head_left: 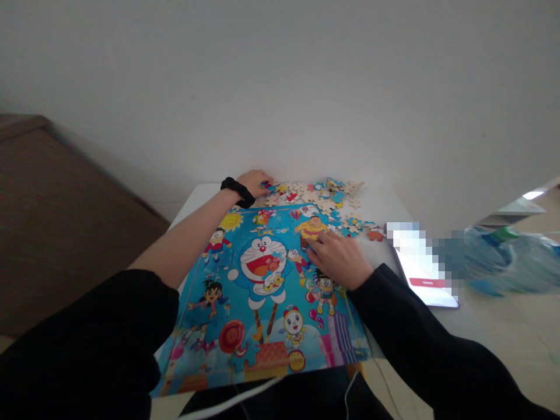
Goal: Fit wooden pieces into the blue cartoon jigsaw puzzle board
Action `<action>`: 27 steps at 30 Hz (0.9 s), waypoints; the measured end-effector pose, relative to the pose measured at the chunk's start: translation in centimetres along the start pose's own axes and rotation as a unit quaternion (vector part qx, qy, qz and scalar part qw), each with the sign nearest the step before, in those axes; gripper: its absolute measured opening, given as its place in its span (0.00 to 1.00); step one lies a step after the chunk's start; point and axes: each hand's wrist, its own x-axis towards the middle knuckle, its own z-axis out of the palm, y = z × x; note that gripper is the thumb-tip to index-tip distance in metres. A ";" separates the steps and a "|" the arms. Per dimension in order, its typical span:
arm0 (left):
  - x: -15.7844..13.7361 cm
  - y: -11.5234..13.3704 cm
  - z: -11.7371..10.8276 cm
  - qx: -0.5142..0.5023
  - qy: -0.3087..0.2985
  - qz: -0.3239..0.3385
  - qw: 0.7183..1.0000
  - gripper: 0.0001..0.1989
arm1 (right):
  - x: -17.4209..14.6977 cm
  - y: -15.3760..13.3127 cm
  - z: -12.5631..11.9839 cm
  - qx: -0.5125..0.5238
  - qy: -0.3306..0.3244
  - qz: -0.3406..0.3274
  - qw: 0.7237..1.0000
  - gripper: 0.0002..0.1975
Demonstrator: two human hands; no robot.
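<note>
A large blue cartoon picture sheet (238, 291), with a blue-and-white cat figure in its middle, lies in front of me. A few loose puzzle pieces seem to rest on it, one group near its lower edge. Beyond its top edge spreads a pile of jigsaw puzzle pieces (300, 191), some coloured side up, others bare wood. My left hand (255, 183) is at the pile's left end, fingers bent down around a red-and-blue puzzle piece (266, 184). My right hand (339, 256) rests on the sheet's right side, fingers stretched out beside the yellow-shirted figure.
A lit phone (422, 268) lies on the white table (380, 204) to the right. Past it are clear plastic bottles (503, 256). A wall rises behind the table, and a brown wooden cabinet (65, 227) stands left. A white cable (231, 401) crosses near my lap.
</note>
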 end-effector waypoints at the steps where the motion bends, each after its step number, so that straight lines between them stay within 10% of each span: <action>1: -0.2 0.0 -0.2 0.001 0.008 -0.001 1.000 0.23 | 0.0 0.0 0.0 0.001 -0.003 0.002 1.000 0.15; 10: -6.6 1.5 -3.3 -0.016 0.134 -0.074 0.988 0.27 | -0.1 0.2 0.0 0.009 -0.001 -0.002 1.000 0.15; 18: -17.1 4.7 -0.3 -0.055 0.004 -0.218 0.974 0.21 | 0.0 0.0 0.1 -0.005 0.002 0.003 1.000 0.15; 27: -20.3 5.9 0.4 -0.033 -0.004 -0.242 0.970 0.24 | -0.1 0.0 0.1 -0.008 0.005 -0.002 1.000 0.14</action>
